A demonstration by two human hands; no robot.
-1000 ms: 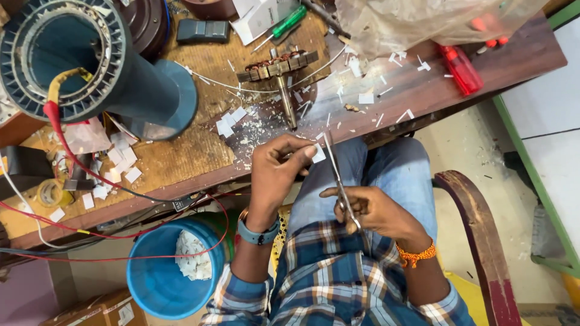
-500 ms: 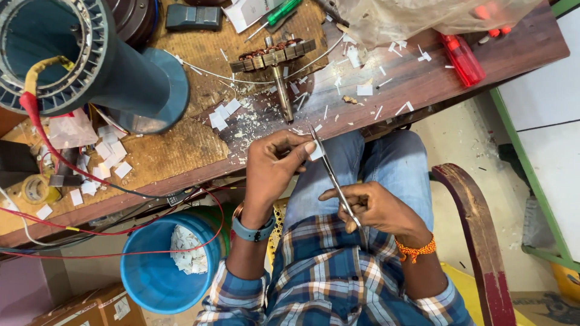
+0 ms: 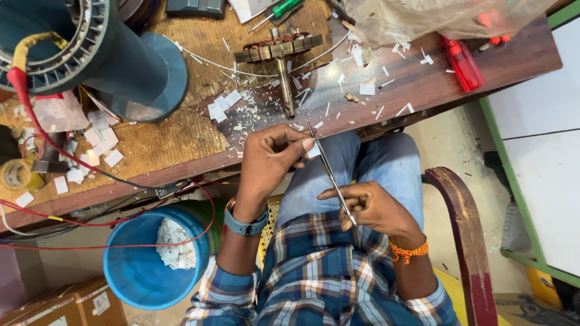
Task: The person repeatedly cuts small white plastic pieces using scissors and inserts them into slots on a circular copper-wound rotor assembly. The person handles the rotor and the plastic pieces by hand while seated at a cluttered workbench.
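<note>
Sitting at a wooden workbench [image 3: 181, 139], legs in blue jeans tucked under its edge, plaid shirt sleeves showing at the bottom of the view; holding a small white paper slip [image 3: 313, 150] in the left hand [image 3: 273, 158], thumb and fingertips pinched shut on it just below the bench edge, above the lap; gripping scissors [image 3: 331, 175] in the right hand [image 3: 370, 208], fingers curled closed round the handle end, long thin blades pointing up and away toward the bench, tips lying just beside the slip and the left fingertips; whether blades are parted or together: cannot tell, too thin in this view; wearing a blue wristwatch [image 3: 244, 223] on the left wrist, an orange thread band [image 3: 408, 250] on the right wrist; lying on the bench straight ahead of the hands: a motor armature [image 3: 281, 54] with copper windings and a shaft pointing toward the person, ringed by white paper offcuts [image 3: 222, 105]; standing at far left: a large blue motor stator housing [image 3: 90, 54] with red wire [image 3: 36, 127] trailing out of it; resting at the right of the bench: a red lighter [image 3: 462, 63] near a clear plastic bag [image 3: 435, 18]; standing on the floor under the bench: a blue bucket [image 3: 133, 271] holding crumpled white scrap; showing at right: the brown arm of a chair [image 3: 465, 241]
</note>
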